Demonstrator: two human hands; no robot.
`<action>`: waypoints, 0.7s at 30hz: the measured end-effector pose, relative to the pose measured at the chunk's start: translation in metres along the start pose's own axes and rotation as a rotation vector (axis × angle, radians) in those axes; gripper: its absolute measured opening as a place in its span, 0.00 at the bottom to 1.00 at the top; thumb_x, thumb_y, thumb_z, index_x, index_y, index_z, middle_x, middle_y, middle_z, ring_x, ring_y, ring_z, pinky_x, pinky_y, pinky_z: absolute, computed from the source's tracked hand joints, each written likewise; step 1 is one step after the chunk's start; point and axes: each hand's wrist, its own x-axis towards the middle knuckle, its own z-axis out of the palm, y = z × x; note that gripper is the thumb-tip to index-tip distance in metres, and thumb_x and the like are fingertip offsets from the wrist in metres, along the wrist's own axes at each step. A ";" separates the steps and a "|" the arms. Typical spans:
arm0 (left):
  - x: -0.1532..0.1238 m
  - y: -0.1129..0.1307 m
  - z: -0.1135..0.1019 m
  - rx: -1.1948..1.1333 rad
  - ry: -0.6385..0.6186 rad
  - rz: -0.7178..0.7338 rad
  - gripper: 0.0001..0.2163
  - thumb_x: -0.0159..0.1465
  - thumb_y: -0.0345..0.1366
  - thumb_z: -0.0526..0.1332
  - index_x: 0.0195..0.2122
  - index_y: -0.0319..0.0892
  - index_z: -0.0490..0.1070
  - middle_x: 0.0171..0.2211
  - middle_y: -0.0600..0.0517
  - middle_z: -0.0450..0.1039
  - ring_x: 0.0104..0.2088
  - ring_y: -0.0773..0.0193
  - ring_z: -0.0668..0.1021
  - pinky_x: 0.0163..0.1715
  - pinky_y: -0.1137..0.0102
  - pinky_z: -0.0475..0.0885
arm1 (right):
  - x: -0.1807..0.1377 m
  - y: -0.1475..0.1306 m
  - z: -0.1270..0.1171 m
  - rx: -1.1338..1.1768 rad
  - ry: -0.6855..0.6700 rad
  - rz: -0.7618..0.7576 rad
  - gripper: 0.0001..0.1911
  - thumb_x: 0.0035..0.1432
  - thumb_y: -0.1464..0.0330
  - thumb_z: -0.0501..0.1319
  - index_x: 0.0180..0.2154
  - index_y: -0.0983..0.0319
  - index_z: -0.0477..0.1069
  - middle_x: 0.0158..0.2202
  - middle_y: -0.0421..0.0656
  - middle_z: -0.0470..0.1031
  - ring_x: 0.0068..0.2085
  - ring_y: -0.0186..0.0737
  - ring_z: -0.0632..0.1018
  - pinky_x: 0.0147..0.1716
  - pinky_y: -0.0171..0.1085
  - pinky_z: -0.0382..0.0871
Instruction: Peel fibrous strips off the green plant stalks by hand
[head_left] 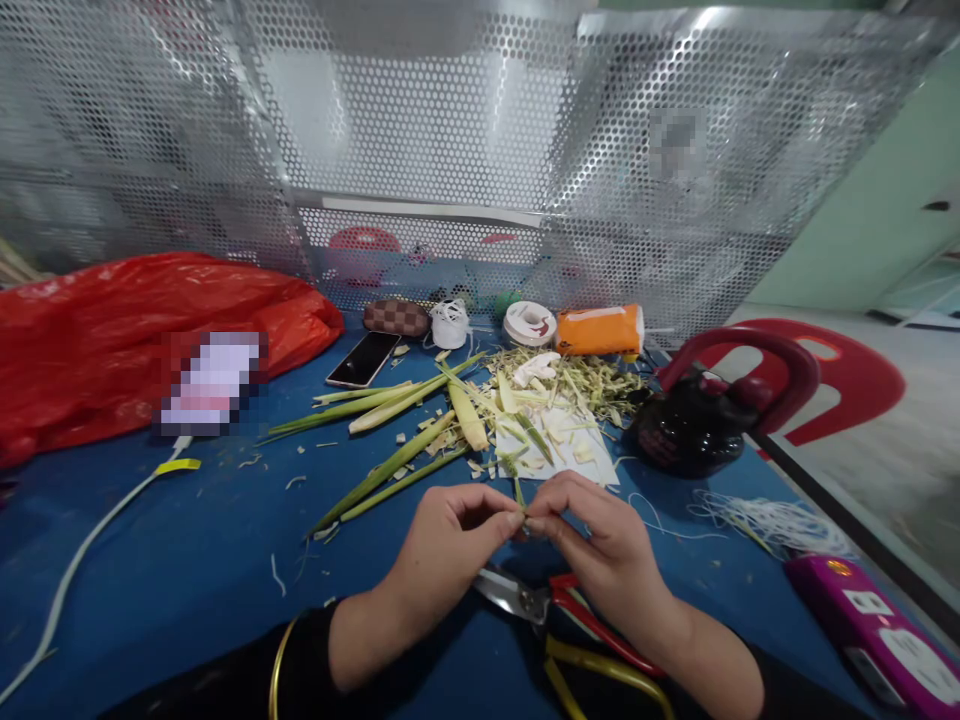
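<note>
Grip pinched nearly closed: bare left hand (454,545) and bare right hand (606,545) meet at a thin green plant strip (519,490).
Held over the blue surface (217,570) near red-handled metal scissors (511,594), it seems mid-fingerwork; the next move likely calls for steady, light pressure.

Blue tabletop (210,560) under green stalks (390,470), scissors (514,594)

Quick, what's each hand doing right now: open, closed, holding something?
Left hand: closed, pinching a thin green strip.
Right hand: closed, apparently pinching the same strip.
</note>
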 end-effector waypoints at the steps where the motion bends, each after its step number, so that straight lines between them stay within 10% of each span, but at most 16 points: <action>1: -0.001 0.001 0.000 0.062 0.007 0.039 0.06 0.55 0.36 0.63 0.29 0.39 0.78 0.26 0.51 0.79 0.28 0.65 0.77 0.32 0.72 0.70 | 0.000 0.000 0.000 0.000 0.006 0.022 0.07 0.60 0.75 0.60 0.30 0.60 0.71 0.27 0.38 0.72 0.30 0.33 0.74 0.30 0.32 0.67; 11: -0.003 -0.008 -0.002 0.509 0.093 0.438 0.07 0.60 0.32 0.60 0.30 0.43 0.78 0.29 0.53 0.79 0.31 0.65 0.79 0.34 0.71 0.69 | 0.001 0.003 0.000 0.097 0.015 0.102 0.05 0.58 0.72 0.62 0.33 0.60 0.77 0.29 0.40 0.76 0.32 0.35 0.76 0.33 0.34 0.69; 21: -0.003 0.000 0.000 0.373 0.035 0.152 0.07 0.60 0.36 0.61 0.29 0.42 0.78 0.28 0.52 0.80 0.30 0.62 0.79 0.33 0.71 0.70 | -0.001 -0.002 0.003 0.027 0.068 0.197 0.07 0.57 0.71 0.62 0.26 0.61 0.73 0.24 0.39 0.73 0.27 0.35 0.74 0.28 0.34 0.67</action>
